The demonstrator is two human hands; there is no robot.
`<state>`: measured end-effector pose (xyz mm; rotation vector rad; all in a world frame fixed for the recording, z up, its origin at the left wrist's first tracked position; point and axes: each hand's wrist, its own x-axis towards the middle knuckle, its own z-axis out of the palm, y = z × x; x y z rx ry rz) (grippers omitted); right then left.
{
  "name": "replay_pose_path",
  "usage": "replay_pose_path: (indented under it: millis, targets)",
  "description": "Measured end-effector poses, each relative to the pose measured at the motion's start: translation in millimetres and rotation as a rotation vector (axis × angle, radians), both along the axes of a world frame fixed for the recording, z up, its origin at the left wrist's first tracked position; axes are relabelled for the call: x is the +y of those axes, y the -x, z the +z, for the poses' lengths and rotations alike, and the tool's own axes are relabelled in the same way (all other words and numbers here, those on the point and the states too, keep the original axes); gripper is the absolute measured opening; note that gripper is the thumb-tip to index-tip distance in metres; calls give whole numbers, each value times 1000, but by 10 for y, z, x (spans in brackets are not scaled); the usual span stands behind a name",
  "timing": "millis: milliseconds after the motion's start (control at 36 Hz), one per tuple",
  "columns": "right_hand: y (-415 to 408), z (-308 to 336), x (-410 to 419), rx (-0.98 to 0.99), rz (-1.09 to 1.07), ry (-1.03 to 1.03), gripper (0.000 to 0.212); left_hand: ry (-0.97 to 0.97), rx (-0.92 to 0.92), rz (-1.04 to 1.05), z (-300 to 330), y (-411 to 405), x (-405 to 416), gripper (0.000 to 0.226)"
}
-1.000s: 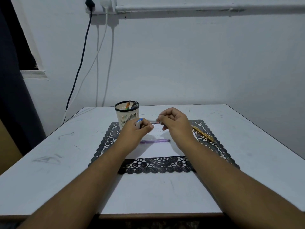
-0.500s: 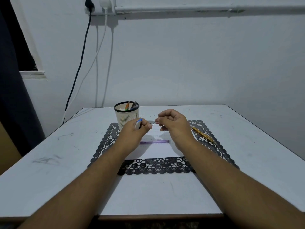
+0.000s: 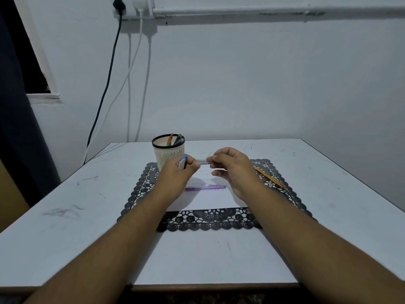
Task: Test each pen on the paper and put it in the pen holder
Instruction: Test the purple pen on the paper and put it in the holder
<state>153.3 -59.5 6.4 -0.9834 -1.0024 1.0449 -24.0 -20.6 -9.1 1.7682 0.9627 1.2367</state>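
Above the white paper (image 3: 210,197), my left hand (image 3: 178,172) grips a white pen cap with a blue tip (image 3: 182,162). My right hand (image 3: 232,167) pinches a thin clear pen (image 3: 204,163) whose tip points at the left hand's fingers; most of its barrel is hidden. A purple pen (image 3: 205,187) lies flat on the paper below both hands. A yellow pen (image 3: 270,178) lies on the mat to the right. The cream pen holder (image 3: 168,153) with a black rim stands at the mat's far left corner and holds several pens.
A black lace mat (image 3: 210,220) lies under the paper on the white table (image 3: 65,227). Cables hang down the wall from a socket at the upper left. A dark curtain runs along the left edge.
Both hands have stayed nearly still over the paper; the gap between the pen tip and my left fingers has closed slightly.
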Motion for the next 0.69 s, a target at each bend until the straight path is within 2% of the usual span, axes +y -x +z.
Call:
replay_pose_path:
  millis: [194, 361, 528, 694]
  targets:
    - [-78, 44, -7, 123, -41, 22, 11, 19, 15, 38, -9, 4, 11, 19]
    - [-218, 102, 16, 175, -250, -12, 15, -4, 107, 104, 1, 9, -22, 22]
    - [-205, 124, -10, 41, -279, -111, 13, -172, 363, 175, -15, 3, -52, 23]
    - [-48, 150, -117, -89, -154, -252, 11, -189, 373, 150, -24, -7, -50, 23]
